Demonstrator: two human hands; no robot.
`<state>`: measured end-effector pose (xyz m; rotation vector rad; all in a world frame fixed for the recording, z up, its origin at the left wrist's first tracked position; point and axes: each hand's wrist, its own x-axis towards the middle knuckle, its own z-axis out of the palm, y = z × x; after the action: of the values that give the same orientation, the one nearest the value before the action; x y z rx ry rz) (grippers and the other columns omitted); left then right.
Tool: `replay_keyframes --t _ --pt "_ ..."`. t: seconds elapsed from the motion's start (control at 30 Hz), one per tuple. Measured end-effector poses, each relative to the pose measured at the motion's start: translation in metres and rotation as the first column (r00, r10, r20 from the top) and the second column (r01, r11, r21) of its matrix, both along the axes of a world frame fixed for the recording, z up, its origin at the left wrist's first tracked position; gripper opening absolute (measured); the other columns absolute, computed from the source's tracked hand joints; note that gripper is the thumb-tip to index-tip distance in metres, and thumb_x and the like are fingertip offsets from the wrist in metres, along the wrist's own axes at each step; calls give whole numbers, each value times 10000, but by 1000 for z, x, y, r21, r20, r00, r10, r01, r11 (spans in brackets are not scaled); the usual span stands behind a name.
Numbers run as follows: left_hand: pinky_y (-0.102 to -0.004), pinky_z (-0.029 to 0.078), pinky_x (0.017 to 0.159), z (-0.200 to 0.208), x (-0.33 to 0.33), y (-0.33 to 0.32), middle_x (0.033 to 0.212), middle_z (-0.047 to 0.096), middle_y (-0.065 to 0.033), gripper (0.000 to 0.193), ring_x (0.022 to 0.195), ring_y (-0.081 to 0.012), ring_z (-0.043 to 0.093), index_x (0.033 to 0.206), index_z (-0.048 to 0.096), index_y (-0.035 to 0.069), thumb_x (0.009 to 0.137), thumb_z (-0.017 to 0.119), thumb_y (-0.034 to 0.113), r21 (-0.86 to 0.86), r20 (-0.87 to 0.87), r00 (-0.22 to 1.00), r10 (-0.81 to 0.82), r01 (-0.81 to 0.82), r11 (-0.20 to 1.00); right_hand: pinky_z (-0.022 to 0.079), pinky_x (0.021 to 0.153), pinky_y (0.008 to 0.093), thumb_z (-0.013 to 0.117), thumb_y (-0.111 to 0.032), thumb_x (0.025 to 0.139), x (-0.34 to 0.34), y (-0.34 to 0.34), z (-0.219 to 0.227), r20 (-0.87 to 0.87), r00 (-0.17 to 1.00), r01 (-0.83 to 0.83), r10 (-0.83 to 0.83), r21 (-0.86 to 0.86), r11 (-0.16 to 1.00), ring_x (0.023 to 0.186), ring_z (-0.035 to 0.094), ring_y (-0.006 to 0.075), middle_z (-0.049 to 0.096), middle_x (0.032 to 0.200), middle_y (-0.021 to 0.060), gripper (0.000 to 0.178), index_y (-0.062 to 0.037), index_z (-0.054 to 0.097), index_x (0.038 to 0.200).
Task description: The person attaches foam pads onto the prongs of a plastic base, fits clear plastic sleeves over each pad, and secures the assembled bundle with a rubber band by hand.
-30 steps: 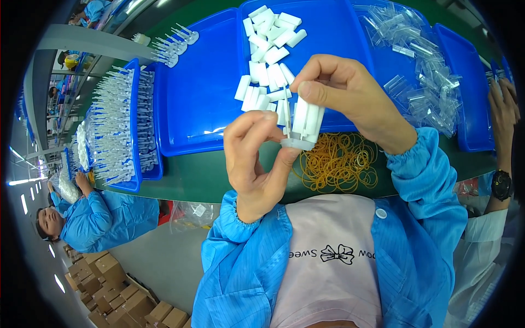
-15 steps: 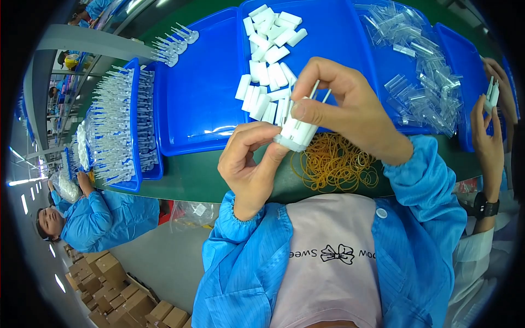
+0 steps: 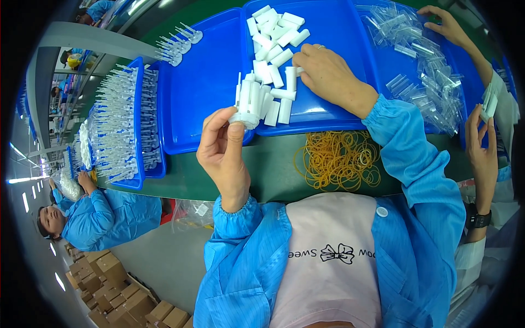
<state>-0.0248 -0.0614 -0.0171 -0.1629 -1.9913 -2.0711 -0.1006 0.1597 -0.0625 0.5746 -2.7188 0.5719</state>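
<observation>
My left hand (image 3: 225, 150) pinches the round base of a white plastic pronged holder (image 3: 249, 101), held upright with white pieces standing around its prongs. It is raised over the front edge of the blue tray of white blocks (image 3: 262, 41). My right hand (image 3: 331, 71) is above that tray, its fingers closed at the tips on a white block (image 3: 299, 70), mostly hidden by the fingers. Other loose white blocks lie just left of those fingertips.
Rubber bands (image 3: 339, 161) lie heaped on the green table (image 3: 273, 169). Clear plastic pieces (image 3: 424, 82) fill a tray at right. Pronged holders crowd a blue bin (image 3: 136, 123) at left. A co-worker's hands (image 3: 481, 136) work at far right; another person (image 3: 109, 218) sits left.
My left hand has moved left and slightly up with the pronged holder. My right hand has left the holder and moved up to the loose blocks.
</observation>
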Motion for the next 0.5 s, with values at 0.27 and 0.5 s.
replay_keyframes --t 0.27,0.5 --pt "-237 453 786 5 7 7 1035 563 -72 185 940 -135 539 1021 642 -8 838 630 13 -120 -24 996 -89 86 989 438 730 389 584 -45 749 5 20 11 11 994 112 -113 72 991 812 537 309 538 827 120 204 -43 583 953" --pt "-232 450 738 10 13 23 1003 582 -77 177 886 -143 550 977 662 0 801 652 -21 -357 -160 967 -199 131 925 436 748 241 575 -243 906 15 24 44 355 855 159 378 -874 460 835 547 76 607 938 10 309 -101 556 1180"
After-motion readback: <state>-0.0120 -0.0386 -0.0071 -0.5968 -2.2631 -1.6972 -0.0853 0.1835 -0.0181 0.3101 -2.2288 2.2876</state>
